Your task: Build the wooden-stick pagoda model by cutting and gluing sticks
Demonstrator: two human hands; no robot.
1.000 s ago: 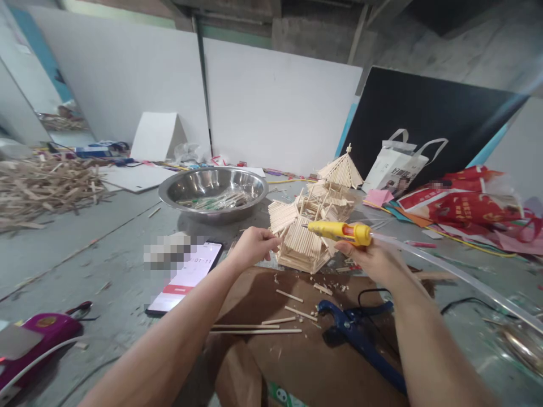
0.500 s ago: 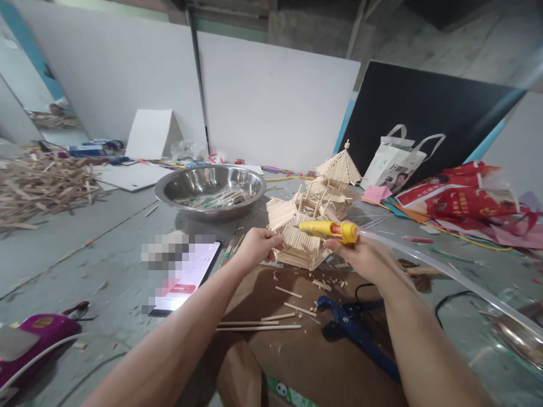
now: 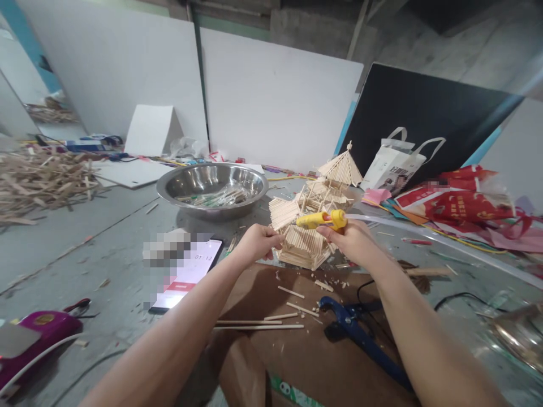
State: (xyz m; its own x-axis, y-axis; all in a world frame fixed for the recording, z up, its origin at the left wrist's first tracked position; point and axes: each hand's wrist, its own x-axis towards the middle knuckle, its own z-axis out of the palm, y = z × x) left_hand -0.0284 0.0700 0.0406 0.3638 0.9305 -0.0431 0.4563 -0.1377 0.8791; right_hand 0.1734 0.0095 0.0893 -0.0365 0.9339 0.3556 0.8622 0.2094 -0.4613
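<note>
A pavilion-like model of thin wooden sticks (image 3: 305, 239) has a pointed roof (image 3: 340, 168) at its back right. My left hand (image 3: 259, 243) is at the model's left side, its fingers pinched together; whatever they hold is too small to make out. In my right hand (image 3: 348, 237) is a yellow glue gun (image 3: 321, 220), its nozzle pointing left at the model's roof panels. A clear glue stick runs from its back end toward the right. Loose sticks (image 3: 271, 327) lie on the brown board (image 3: 292, 356) below the model.
A steel basin (image 3: 212, 209) with sticks stands behind my left hand, a phone (image 3: 190, 271) in front of it. Blue cutters (image 3: 365, 339) lie near my right forearm. Wood scraps (image 3: 46, 181) are piled far left, bags (image 3: 462, 198) at right, a purple device (image 3: 46, 339) at lower left.
My right hand has moved slightly left and up with the glue gun, bringing its nozzle closer to the left roof panel. My left hand has stayed almost in place.
</note>
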